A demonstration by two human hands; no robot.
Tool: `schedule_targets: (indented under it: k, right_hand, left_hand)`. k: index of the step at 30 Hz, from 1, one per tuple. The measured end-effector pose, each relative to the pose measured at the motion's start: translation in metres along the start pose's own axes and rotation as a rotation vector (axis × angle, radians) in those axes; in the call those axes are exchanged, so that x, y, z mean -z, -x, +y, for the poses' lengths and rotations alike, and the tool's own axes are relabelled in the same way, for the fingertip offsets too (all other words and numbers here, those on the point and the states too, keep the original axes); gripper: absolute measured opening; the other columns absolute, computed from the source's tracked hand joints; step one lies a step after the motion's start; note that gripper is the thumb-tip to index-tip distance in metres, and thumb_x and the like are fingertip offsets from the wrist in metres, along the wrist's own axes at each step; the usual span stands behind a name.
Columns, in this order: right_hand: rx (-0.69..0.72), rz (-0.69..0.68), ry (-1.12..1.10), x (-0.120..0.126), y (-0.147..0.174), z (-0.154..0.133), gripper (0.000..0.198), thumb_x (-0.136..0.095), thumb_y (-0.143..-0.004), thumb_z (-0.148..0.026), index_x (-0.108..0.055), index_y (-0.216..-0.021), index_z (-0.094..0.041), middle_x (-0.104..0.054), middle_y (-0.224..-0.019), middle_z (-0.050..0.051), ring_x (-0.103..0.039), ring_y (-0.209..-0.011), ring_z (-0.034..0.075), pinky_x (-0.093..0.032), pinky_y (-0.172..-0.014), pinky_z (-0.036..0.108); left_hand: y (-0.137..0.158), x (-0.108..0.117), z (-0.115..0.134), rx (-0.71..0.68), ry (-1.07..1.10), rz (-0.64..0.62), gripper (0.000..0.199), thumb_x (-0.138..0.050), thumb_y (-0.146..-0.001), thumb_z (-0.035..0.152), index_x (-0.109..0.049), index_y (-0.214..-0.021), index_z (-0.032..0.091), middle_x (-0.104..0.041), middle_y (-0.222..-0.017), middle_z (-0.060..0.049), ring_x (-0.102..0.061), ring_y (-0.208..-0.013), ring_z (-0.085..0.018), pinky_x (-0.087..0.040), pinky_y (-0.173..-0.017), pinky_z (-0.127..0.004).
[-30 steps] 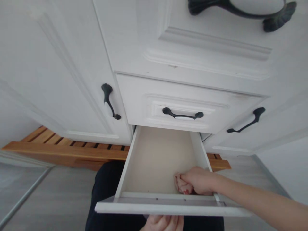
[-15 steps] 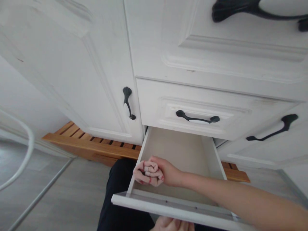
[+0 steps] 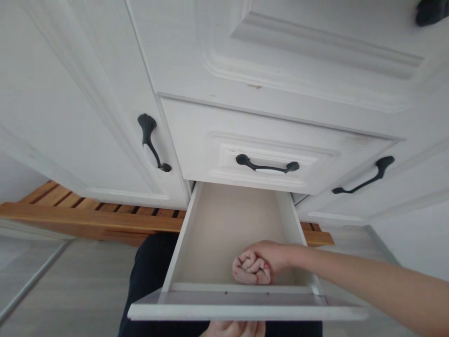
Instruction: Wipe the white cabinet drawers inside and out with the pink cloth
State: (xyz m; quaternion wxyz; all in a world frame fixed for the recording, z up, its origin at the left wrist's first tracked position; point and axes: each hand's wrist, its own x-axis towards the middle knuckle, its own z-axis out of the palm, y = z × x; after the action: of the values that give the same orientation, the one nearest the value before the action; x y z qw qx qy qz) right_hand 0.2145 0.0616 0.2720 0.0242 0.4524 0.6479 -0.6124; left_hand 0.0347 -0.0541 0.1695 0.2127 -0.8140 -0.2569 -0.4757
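An open white drawer point(image 3: 245, 311) is pulled out from the lower part of a white cabinet. My right hand point(image 3: 277, 256) reaches in from the right, its fingers wrapped round a rolled pink towel point(image 3: 250, 269) with reddish marks. The roll is inside the drawer near the front board, its coiled end facing left and up. At the bottom edge, my left hand point(image 3: 236, 329) is at the outer side of the drawer front with its fingers curled. The drawer front hides the part it grips.
A closed drawer with a dark handle point(image 3: 267, 164) is directly above. Cabinet doors with dark handles point(image 3: 153, 142) flank it. A slatted wooden rack point(image 3: 94, 217) runs under the cabinet. My dark-clothed leg point(image 3: 147, 281) is below the drawer's left side.
My right hand has brought the rolled towel from above the drawer's left side wall rightward into the drawer. The view has shifted; my left hand stays at the drawer front.
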Motion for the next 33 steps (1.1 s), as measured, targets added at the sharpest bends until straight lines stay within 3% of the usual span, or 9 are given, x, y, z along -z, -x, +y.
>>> schedule_targets:
  k: [4, 7, 10, 15, 17, 19, 23, 28, 33]
  right_hand:
    - [-0.158, -0.021, 0.273, 0.008, 0.051, 0.023, 0.021, -0.06, -0.058, -0.013, -0.068, -0.075, -0.019, -0.064, -0.066, -0.002, -0.054, -0.062, 0.015, -0.037, -0.059, 0.026]
    - [-0.194, -0.011, 0.477, 0.009, 0.056, 0.026, 0.019, -0.058, -0.057, -0.013, -0.065, -0.073, -0.02, -0.059, -0.064, -0.002, -0.049, -0.058, 0.014, -0.033, -0.056, 0.027]
    - [-0.19, -0.156, 0.592, 0.016, 0.046, 0.021, 0.017, -0.062, -0.053, -0.013, -0.059, -0.068, -0.021, -0.046, -0.059, -0.006, -0.039, -0.057, 0.013, -0.032, -0.057, 0.026]
    - [-0.144, -0.253, 0.189, 0.024, 0.042, 0.006, 0.017, -0.063, -0.061, -0.016, -0.058, -0.076, -0.021, -0.047, -0.066, -0.005, -0.04, -0.06, 0.013, -0.037, -0.058, 0.027]
    - [-0.051, -0.198, -0.035, 0.021, 0.04, -0.008, 0.015, -0.062, -0.072, -0.027, -0.062, -0.086, -0.02, -0.054, -0.074, -0.001, -0.048, -0.066, 0.015, -0.044, -0.064, 0.028]
    - [0.072, -0.081, -0.177, 0.011, 0.031, -0.029, 0.03, -0.062, -0.08, -0.037, -0.065, -0.105, -0.02, -0.061, -0.087, 0.003, -0.056, -0.08, 0.018, -0.048, -0.076, 0.03]
    - [0.315, 0.023, -0.451, -0.029, -0.015, -0.085, 0.055, -0.067, -0.082, -0.039, -0.056, -0.134, -0.027, -0.065, -0.108, 0.004, -0.058, -0.094, 0.019, -0.048, -0.085, 0.032]
    - [0.517, -0.145, -0.73, -0.075, -0.077, -0.133, 0.029, -0.07, -0.078, -0.035, -0.073, -0.103, -0.021, -0.066, -0.096, 0.001, -0.057, -0.092, 0.015, -0.042, -0.092, 0.028]
    - [0.33, -0.337, -0.731, -0.071, -0.075, -0.122, 0.04, -0.068, -0.074, -0.024, -0.073, -0.113, -0.024, -0.056, -0.065, -0.007, -0.037, -0.054, 0.006, -0.038, -0.061, 0.021]
  left_hand:
    - [0.009, -0.002, 0.004, 0.03, 0.033, 0.016, 0.012, -0.081, -0.069, 0.036, -0.073, -0.077, 0.031, -0.065, -0.079, 0.007, -0.049, -0.072, -0.009, -0.038, -0.07, -0.028]
    - [0.014, -0.003, 0.003, 0.013, 0.047, 0.045, 0.01, -0.08, -0.072, 0.036, -0.074, -0.08, 0.032, -0.067, -0.086, 0.006, -0.051, -0.073, -0.009, -0.041, -0.075, -0.027]
    - [0.018, -0.004, 0.001, -0.039, 0.045, 0.065, 0.013, -0.08, -0.073, 0.041, -0.075, -0.083, 0.033, -0.069, -0.092, 0.005, -0.053, -0.076, -0.009, -0.044, -0.08, -0.026]
    - [0.026, -0.01, 0.003, -0.063, -0.043, 0.022, 0.026, -0.086, -0.064, 0.046, -0.075, -0.084, 0.035, -0.072, -0.103, 0.007, -0.055, -0.081, -0.01, -0.05, -0.081, -0.024]
    - [0.027, -0.014, 0.006, -0.066, -0.082, 0.034, 0.027, -0.087, -0.062, 0.049, -0.075, -0.082, 0.036, -0.072, -0.105, 0.008, -0.056, -0.082, -0.009, -0.052, -0.081, -0.023]
    - [0.025, -0.017, 0.009, -0.017, -0.076, 0.034, 0.026, -0.088, -0.062, 0.046, -0.076, -0.082, 0.036, -0.072, -0.104, 0.009, -0.057, -0.084, -0.009, -0.052, -0.082, -0.023]
    - [0.023, -0.019, 0.008, 0.015, -0.048, 0.122, 0.021, -0.086, -0.063, 0.037, -0.077, -0.082, 0.036, -0.071, -0.096, 0.006, -0.055, -0.079, -0.01, -0.051, -0.08, -0.025]
    - [0.023, -0.011, 0.001, -0.005, 0.02, 0.142, 0.02, -0.085, -0.06, 0.033, -0.076, -0.078, 0.035, -0.071, -0.106, 0.004, -0.054, -0.083, -0.011, -0.05, -0.084, -0.028]
    - [0.019, -0.002, 0.004, 0.017, 0.055, 0.043, 0.02, -0.084, -0.063, 0.032, -0.076, -0.081, 0.033, -0.07, -0.104, 0.003, -0.053, -0.084, -0.011, -0.048, -0.086, -0.027]
